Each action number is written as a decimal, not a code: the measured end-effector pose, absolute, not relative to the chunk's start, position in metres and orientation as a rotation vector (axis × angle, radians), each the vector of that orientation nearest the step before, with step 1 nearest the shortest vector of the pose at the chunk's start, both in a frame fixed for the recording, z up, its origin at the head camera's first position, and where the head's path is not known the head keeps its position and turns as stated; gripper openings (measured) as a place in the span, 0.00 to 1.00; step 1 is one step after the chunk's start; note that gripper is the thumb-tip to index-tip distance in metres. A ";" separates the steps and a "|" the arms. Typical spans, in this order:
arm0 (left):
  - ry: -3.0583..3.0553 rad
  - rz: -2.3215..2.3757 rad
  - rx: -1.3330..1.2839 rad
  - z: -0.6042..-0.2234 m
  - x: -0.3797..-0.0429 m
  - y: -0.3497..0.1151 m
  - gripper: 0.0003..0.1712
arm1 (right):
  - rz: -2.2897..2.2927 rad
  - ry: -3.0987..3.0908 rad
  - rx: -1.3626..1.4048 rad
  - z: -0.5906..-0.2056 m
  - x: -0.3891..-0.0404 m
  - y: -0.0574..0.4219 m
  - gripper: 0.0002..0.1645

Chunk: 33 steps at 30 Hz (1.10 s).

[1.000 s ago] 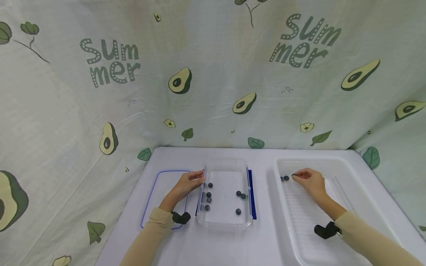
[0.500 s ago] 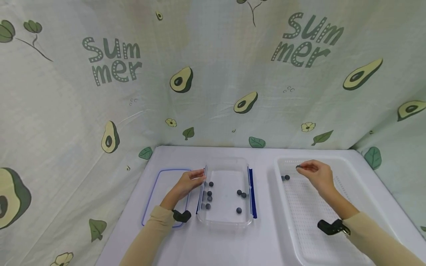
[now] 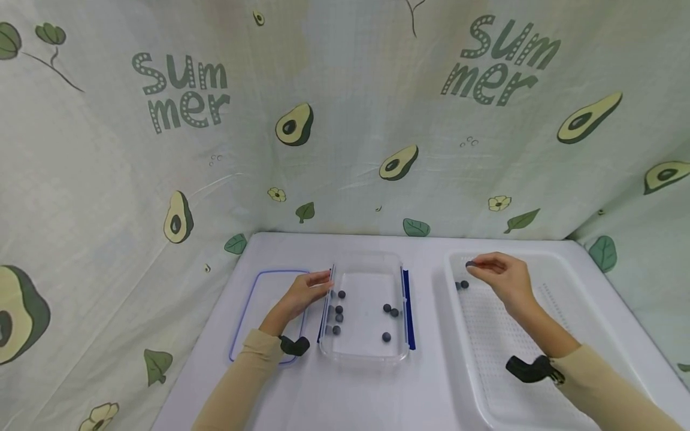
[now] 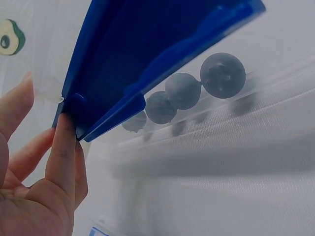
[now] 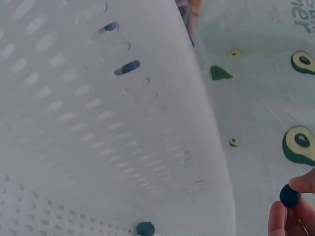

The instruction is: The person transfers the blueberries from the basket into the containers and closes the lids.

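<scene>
My right hand pinches a small dark blueberry between thumb and fingers, above the far left corner of the white perforated tray. One more blueberry lies in that tray against its left wall. Left of the tray stands a clear plastic container with several blueberries along its two sides. My left hand rests at its left wall, with fairly straight fingers touching the folded-down blue side flap. In the left wrist view, several blueberries show through the clear wall.
A clear lid with a blue rim lies on the white table, partly under my left forearm. Another blue flap hangs along the container's right side. A printed cloth hangs behind the table.
My right hand has lifted the blueberry away from the tray's left side, swung a little right, then moved back left over the tray's far edge. The left hand stays at the container.
</scene>
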<state>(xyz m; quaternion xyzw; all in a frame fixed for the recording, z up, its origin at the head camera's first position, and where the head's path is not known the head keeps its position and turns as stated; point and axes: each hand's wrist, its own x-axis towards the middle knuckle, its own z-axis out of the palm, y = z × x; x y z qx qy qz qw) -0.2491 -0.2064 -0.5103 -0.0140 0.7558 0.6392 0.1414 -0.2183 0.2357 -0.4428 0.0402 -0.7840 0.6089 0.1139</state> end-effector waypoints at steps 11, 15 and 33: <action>2.154 1.882 -0.048 -0.510 -0.251 -0.205 0.31 | 1.857 -2.265 0.228 -0.436 -0.216 0.213 0.19; 2.154 1.874 -0.055 -0.512 -0.252 -0.206 0.31 | 1.878 -2.261 0.266 -0.434 -0.215 0.205 0.19; 2.146 1.892 -0.062 -0.511 -0.251 -0.205 0.29 | 2.017 -2.351 0.402 -0.427 -0.221 0.162 0.17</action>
